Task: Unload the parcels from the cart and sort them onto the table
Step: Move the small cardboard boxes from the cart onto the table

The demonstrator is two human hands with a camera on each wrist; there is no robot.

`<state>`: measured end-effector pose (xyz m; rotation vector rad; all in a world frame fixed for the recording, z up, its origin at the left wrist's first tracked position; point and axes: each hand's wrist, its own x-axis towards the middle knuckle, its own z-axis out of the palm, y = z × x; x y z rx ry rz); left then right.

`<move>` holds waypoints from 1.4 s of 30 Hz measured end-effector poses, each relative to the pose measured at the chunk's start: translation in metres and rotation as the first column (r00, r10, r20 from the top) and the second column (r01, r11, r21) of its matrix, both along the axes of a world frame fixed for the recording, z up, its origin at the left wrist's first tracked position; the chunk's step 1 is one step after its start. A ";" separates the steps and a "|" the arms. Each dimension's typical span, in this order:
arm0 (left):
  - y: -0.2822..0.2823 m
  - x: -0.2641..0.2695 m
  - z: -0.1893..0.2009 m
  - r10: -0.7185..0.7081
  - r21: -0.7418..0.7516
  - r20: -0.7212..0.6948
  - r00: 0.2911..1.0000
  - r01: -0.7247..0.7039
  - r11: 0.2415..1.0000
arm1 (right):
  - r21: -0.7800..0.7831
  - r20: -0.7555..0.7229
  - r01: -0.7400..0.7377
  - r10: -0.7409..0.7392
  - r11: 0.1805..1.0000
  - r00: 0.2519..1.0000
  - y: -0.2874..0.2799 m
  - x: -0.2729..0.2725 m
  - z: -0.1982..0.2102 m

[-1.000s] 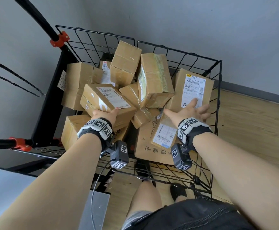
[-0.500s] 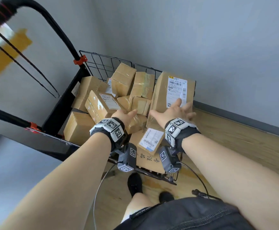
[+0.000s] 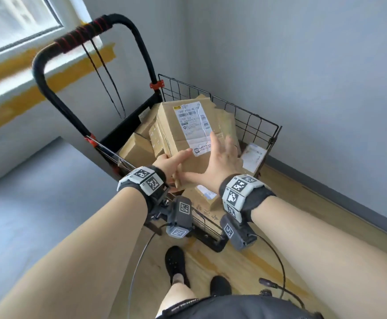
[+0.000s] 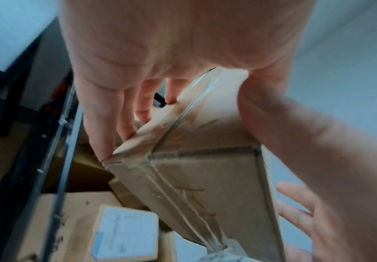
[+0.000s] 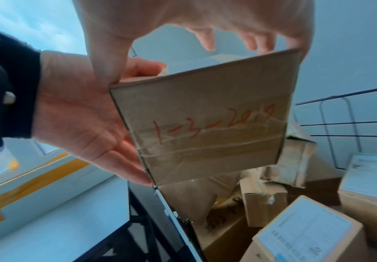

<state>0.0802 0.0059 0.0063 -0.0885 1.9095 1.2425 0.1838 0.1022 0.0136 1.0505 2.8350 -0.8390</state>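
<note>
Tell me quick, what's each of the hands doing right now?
Left hand: gripping the labelled box at its near-left corner.
Right hand: open, fingers spread flat against the box's top.

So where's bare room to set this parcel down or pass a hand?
Bare: the grey surface left of the cart's handle. Crowded: the cart, boxes packed under the held parcel, one dark gap between them.

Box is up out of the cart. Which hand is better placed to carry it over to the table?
Left. The left hand already grips the labelled box at its near corner, thumb on top; the right hand is spread open beside it.
</note>
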 end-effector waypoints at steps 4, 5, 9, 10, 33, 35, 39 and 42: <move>-0.072 -0.010 0.013 0.145 -0.029 -0.041 0.989 -0.146 0.989 | -0.110 -0.131 -0.162 0.147 0.981 0.980 -0.041 -0.015 0.007; -0.092 -0.014 0.015 0.169 -0.039 -0.060 0.984 -0.171 0.984 | -0.163 -0.153 -0.185 0.161 0.969 0.975 -0.054 -0.021 0.009; -0.178 -0.017 0.027 0.309 -0.017 -0.117 0.944 -0.313 0.950 | -0.264 -0.228 -0.308 0.251 0.914 0.941 -0.119 -0.049 0.015; -0.201 -0.017 0.029 0.354 0.000 -0.115 0.928 -0.356 0.934 | -0.268 -0.240 -0.347 0.287 0.898 0.927 -0.139 -0.057 0.018; -0.546 -0.060 0.023 0.366 -0.326 -0.463 0.807 -0.539 0.776 | -0.342 -0.260 -0.560 0.497 0.754 0.828 -0.507 -0.188 -0.014; -0.550 -0.070 0.020 0.344 -0.348 -0.474 0.811 -0.531 0.773 | -0.319 -0.249 -0.586 0.530 0.745 0.810 -0.512 -0.202 -0.017; -0.550 -0.095 0.015 0.322 -0.366 -0.452 0.832 -0.502 0.784 | -0.277 -0.201 -0.609 0.575 0.743 0.793 -0.512 -0.232 -0.025; -0.540 -0.112 0.005 0.307 -0.430 -0.405 0.861 -0.476 0.767 | -0.252 -0.124 -0.638 0.630 0.727 0.767 -0.513 -0.252 -0.036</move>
